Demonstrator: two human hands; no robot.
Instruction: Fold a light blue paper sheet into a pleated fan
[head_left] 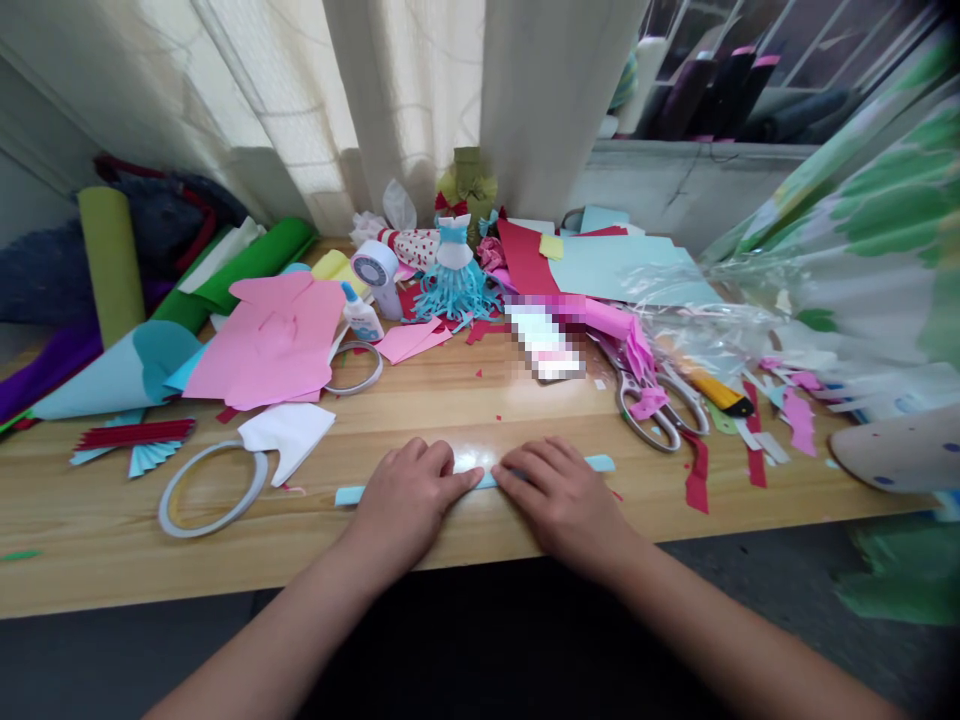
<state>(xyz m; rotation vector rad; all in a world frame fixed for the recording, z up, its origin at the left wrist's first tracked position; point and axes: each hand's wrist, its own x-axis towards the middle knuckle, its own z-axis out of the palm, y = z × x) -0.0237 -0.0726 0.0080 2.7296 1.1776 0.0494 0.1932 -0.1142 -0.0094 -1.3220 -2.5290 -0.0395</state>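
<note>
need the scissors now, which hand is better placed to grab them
Right hand, probably: it lies nearer the scissors, while the left hand sits farther off. Both rest on the blue paper strip.

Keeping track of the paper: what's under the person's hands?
A light-blue paper strip lies under the left hand and right hand; its ends show, its middle is mostly covered.

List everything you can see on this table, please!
paper strip: 1, light blue, under both hands
tape rolls: 2, white, table's left
scissors: 1 pair, silver, right
utility knife: 1, yellow, by scissors
glue bottle: 1, white, back middle
paper dress: 1, light blue, back middle
paper sheet: 1, pink, left
paper scraps: many, red, right
table: 1, wooden, under everything
left hand: on strip's left part
right hand: on strip's right part
</note>
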